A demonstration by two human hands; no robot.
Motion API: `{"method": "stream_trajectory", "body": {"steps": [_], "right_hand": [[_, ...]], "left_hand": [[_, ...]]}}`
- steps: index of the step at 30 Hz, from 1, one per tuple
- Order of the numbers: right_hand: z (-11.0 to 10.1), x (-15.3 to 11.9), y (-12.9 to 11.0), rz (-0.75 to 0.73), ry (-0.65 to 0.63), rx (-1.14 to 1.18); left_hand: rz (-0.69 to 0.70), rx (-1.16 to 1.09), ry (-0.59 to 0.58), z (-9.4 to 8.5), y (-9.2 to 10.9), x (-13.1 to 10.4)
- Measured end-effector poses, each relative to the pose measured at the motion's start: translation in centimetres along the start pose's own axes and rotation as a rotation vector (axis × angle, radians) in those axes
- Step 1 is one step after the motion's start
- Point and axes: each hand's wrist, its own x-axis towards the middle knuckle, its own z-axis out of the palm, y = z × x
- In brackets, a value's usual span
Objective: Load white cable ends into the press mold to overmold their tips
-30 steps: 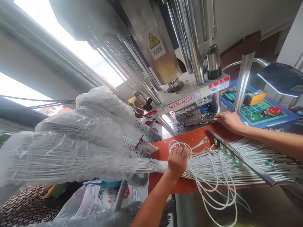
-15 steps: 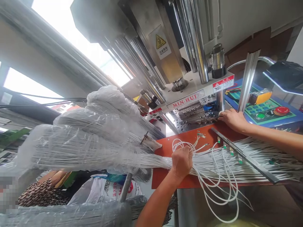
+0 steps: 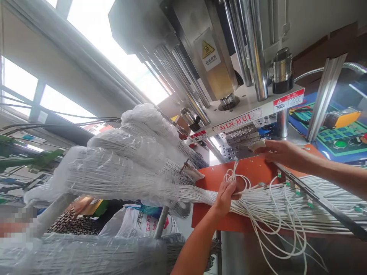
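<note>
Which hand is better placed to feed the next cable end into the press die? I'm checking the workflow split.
Probably the right hand: it already sits at the die. The left hand is farther back on the orange table, gripping looped white cables.

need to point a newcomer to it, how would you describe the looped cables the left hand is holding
Start at the orange table under the MIN-HUI press. A flat sheaf of white cables lies across it; at its left end the left hand holds the looped cables. Unlike the straight ones, these curl up and hang off the front edge.
</note>
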Motion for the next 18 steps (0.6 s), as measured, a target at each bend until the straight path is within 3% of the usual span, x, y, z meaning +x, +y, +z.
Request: {"method": "stream_trajectory", "body": {"steps": [2,5,10,18], "right_hand": [[1.3,-0.1,-1.8,-0.014,-0.095,0.348],[2.9,0.4,-3.7,-0.055,-0.178,0.531],[4.2,1.3,-4.7,-0.059,-0.239,0.653],[4.0,1.3,-4.9,-0.045,-0.233,0.655]], "left_hand": [[0.026,-0.052,-0.042,-0.1,0.2,0.0],[0.083,-0.079,-0.128,-0.1,0.4,-0.2],[0.04,-0.113,-0.17,0.0,-0.2,-0.3],[0.044,-0.143,-0.201,-0.1,-0.1,-0.1]]}}
